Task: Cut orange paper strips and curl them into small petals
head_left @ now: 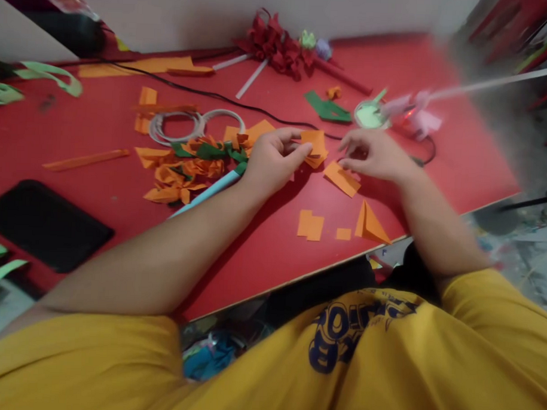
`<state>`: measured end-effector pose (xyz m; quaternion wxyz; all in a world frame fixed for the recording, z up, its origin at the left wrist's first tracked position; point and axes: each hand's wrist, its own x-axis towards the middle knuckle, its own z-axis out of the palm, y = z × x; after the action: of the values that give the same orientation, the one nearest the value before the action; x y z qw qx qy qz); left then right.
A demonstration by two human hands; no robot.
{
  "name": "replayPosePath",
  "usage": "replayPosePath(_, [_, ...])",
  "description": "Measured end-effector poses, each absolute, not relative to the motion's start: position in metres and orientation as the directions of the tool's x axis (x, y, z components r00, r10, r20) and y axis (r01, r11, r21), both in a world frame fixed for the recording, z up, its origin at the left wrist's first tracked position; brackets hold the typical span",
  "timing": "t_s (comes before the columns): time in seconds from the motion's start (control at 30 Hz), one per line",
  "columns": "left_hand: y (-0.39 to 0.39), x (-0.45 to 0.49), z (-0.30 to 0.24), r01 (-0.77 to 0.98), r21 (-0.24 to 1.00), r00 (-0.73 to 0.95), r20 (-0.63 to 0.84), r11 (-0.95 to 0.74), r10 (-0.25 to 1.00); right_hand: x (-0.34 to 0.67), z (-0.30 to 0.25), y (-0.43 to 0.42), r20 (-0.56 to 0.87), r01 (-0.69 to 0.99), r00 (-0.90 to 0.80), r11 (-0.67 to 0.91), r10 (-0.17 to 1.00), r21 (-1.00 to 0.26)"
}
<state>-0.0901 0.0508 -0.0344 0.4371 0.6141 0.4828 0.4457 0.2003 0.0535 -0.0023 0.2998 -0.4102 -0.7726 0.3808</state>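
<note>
My left hand (pixel 277 154) pinches a small stack of orange paper squares (pixel 314 148) between thumb and fingers. To its right, my right hand (pixel 374 153) has curled fingers with a gap between thumb and forefinger, and nothing shows in it. Just below its thumb is a loose orange paper piece (pixel 342 179); whether they touch is hard to tell. A bunch of folded orange paper flowers (pixel 185 172) with green leaves and a light blue stem (pixel 211 191) lies left of my left hand, partly behind my forearm.
On the red table (pixel 249 246) are orange squares (pixel 311 225), a folded orange piece (pixel 370 223), a black tablet-like slab (pixel 48 224) and white tape rings (pixel 175 127). A black cable (pixel 214 96) crosses behind. Red paper flowers (pixel 274 46) lie at the back. A blurred pink object (pixel 415 117) is at right.
</note>
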Motion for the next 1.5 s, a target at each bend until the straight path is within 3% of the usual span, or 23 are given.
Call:
replayPosePath(0.1, [0.047, -0.089, -0.034, 0.228, 0.954, 0.174, 0.159, -0.197, 0.972, 0.188, -0.005, 0.05, 0.253, 0.455, -0.391, 0.425, 0.885, -0.782])
replayPosePath(0.3, [0.04, -0.092, -0.024, 0.362, 0.877, 0.327, 0.199, -0.317, 0.924, 0.155, -0.022, 0.054, 0.358, 0.341, -0.329, 0.464, 0.874, -0.818])
replayPosePath(0.43, [0.04, -0.097, -0.015, 0.606, 0.631, 0.405, 0.278, -0.484, 0.871, 0.155, -0.019, 0.051, 0.269, 0.401, -0.318, 0.386, 0.909, -0.831])
replayPosePath(0.57, [0.038, -0.098, -0.011, 0.73, 0.431, 0.496, 0.201, -0.531, 0.845, 0.155, -0.014, 0.049, 0.236, 0.499, -0.252, 0.335, 0.939, -0.799])
replayPosePath(0.7, [0.04, -0.097, -0.013, 0.715, 0.486, 0.491, 0.162, -0.502, 0.856, 0.146, -0.014, 0.05, 0.21, 0.597, -0.239, 0.314, 0.948, -0.738])
replayPosePath(0.9, [0.043, -0.095, -0.013, 0.653, 0.596, 0.483, 0.147, -0.467, 0.863, 0.134, -0.005, 0.039, 0.134, 0.778, -0.279, 0.305, 0.951, -0.549])
replayPosePath(1.17, [0.037, -0.093, -0.012, 0.562, 0.674, 0.516, 0.169, -0.48, 0.84, 0.128, 0.001, 0.028, 0.008, 0.83, -0.256, 0.224, 0.967, -0.51])
replayPosePath(1.33, [0.038, -0.092, -0.014, 0.477, 0.699, 0.544, 0.24, -0.532, 0.804, 0.13, -0.002, 0.031, 0.041, 0.785, -0.267, 0.242, 0.963, -0.571])
replayPosePath(1.5, [0.039, -0.094, -0.014, 0.53, 0.691, 0.498, 0.217, -0.492, 0.84, 0.136, -0.011, 0.036, 0.086, 0.561, -0.297, 0.247, 0.951, -0.79])
